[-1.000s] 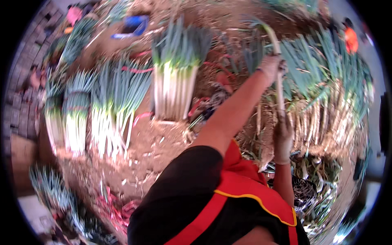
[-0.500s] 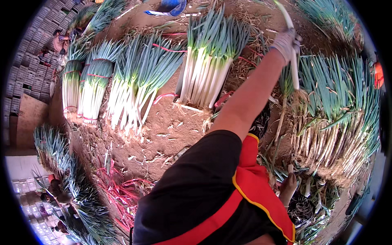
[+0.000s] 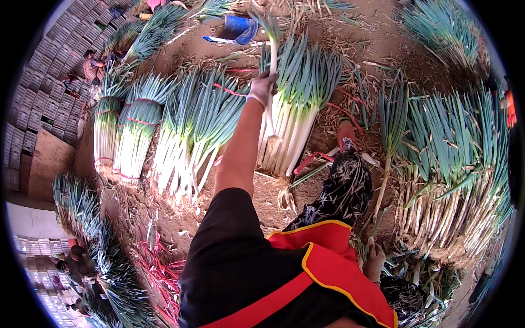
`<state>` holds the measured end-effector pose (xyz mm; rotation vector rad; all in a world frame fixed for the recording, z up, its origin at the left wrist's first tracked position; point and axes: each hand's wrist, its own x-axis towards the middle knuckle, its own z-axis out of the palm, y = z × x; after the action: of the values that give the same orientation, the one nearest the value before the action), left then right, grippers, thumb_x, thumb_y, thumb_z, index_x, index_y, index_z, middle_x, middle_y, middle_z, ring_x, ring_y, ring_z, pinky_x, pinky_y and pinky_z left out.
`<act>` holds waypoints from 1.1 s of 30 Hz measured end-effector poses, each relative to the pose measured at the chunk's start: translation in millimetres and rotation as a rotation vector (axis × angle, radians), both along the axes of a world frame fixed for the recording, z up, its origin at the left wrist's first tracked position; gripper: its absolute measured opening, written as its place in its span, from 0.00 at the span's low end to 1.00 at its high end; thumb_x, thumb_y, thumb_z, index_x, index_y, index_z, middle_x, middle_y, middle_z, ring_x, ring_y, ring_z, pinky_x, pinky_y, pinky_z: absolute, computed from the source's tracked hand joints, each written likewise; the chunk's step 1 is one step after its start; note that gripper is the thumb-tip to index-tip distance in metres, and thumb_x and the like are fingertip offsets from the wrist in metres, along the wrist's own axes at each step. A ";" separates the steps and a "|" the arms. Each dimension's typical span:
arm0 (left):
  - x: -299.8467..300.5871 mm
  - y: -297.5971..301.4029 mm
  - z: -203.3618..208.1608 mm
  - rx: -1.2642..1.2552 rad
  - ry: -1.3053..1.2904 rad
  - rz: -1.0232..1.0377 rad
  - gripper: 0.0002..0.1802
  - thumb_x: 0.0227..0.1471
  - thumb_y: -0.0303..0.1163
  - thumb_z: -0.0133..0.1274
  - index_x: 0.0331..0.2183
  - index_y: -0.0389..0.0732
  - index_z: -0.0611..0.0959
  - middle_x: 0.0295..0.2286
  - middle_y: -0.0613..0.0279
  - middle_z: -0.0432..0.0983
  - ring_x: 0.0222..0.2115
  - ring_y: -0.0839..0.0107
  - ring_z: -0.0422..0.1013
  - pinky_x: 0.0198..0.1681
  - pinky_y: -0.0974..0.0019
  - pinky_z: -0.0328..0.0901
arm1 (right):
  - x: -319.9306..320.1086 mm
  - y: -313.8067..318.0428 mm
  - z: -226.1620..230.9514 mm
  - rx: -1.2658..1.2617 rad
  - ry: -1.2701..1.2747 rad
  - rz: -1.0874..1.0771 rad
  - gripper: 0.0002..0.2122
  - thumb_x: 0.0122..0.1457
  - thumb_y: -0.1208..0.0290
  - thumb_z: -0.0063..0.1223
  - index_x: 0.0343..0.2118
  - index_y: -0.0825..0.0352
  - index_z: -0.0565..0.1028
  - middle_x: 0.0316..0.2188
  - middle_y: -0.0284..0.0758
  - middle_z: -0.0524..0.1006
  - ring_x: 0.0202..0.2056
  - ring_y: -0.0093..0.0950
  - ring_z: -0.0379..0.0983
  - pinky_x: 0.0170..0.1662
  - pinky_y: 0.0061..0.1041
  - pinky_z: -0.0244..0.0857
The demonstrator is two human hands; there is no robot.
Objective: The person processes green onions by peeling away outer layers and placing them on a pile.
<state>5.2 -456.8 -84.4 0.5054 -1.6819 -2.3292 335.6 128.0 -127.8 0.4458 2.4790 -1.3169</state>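
My left hand (image 3: 263, 88), in a pale glove with dark fingers, is closed around a long leek (image 3: 273, 57). The leek stands upright in the view, its green leaves at the far end and its root end toward me. It lies over a thick bundle of leeks (image 3: 295, 123), whose white stalks point toward me. Low on the right, beside my red apron (image 3: 328, 254), my right hand (image 3: 375, 261) has its fingers curled. A small pale tip shows at them, but I cannot make out what it is.
Tied leek bundles (image 3: 136, 131) and a loose pile of leeks (image 3: 188, 131) lie to the left. Untrimmed leeks (image 3: 448, 164) are heaped at right. Red ties (image 3: 158, 268) lie at lower left, a blue container (image 3: 239, 30) at the back. My foot (image 3: 345, 134) rests near the bundle.
My left hand has swung left with the leek, from beside the untrimmed heap to over the thick bundle. My right hand has shifted slightly left and down, and the view has shifted.
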 end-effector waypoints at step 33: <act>90.7 -105.8 -214.4 -1.307 -0.919 -0.238 0.30 0.41 0.46 0.55 0.45 0.39 0.77 0.44 0.45 0.74 0.47 0.51 0.70 0.50 0.56 0.65 | 0.8 45.6 -97.4 0.144 -0.140 0.195 0.18 0.61 0.64 0.45 0.46 0.76 0.73 0.39 0.48 0.77 0.39 0.40 0.74 0.44 0.32 0.64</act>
<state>95.9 -562.7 -298.8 1.1036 -3.1998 -0.5351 336.3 173.6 -225.2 0.3080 2.4385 -1.0017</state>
